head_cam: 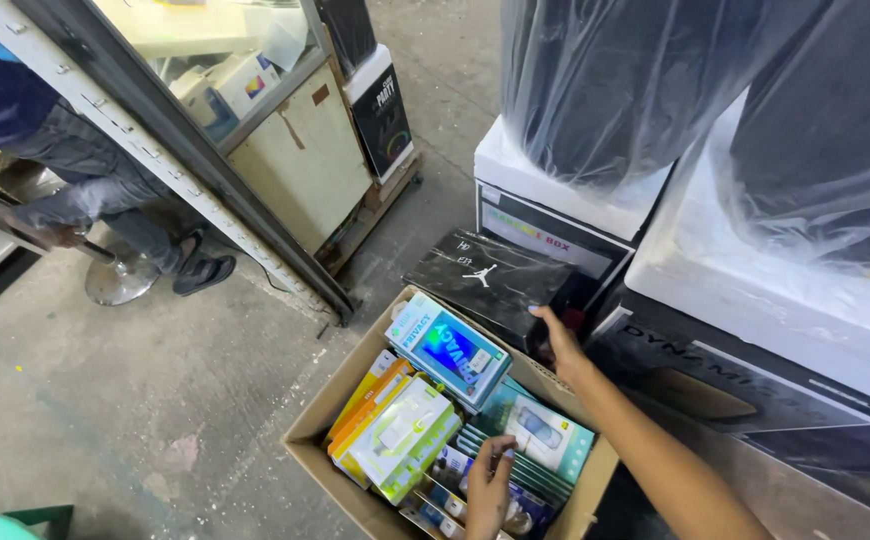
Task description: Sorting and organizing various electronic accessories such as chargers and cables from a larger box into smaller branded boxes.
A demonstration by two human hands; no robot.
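Reaching past the cardboard box (pixel 327 405), the right hand (pixel 558 345) seems clamped on a black box's (pixel 485 280) near corner; the left hand (pixel 488 487), fingers loose, touches packets (pixel 530 430) inside.

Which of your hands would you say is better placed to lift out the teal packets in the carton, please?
Left, probably: the left hand already rests on the teal packets inside the cardboard carton, while the right hand reaches outside it to the black shoebox.

Person's own body: left hand (pixel 488 487) and right hand (pixel 561 345), both bare; right forearm bare, no sleeve, watch or rings visible.
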